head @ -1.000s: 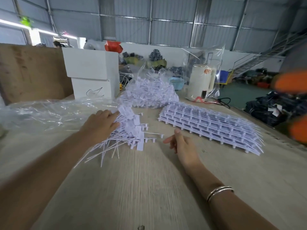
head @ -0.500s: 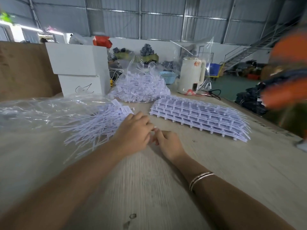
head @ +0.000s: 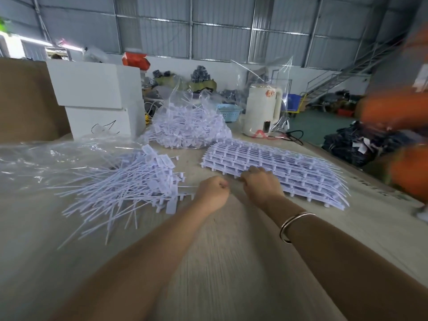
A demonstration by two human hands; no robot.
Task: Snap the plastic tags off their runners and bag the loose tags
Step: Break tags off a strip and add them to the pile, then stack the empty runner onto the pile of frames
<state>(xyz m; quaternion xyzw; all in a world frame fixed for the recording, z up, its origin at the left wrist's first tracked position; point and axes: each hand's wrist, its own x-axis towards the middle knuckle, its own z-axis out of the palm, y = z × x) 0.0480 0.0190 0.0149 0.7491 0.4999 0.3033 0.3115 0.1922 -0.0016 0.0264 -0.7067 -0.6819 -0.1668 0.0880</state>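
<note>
Two white boxes [head: 92, 100], kettle [head: 262, 111] behind bagged tags [head: 185, 126].

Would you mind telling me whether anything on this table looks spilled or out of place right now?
Nothing looks damaged. The loose tags lie fanned untidily across the table, partly on the empty clear bag, not inside it. The runner stack sits neat beside them, and the filled bag stands open behind.
</note>
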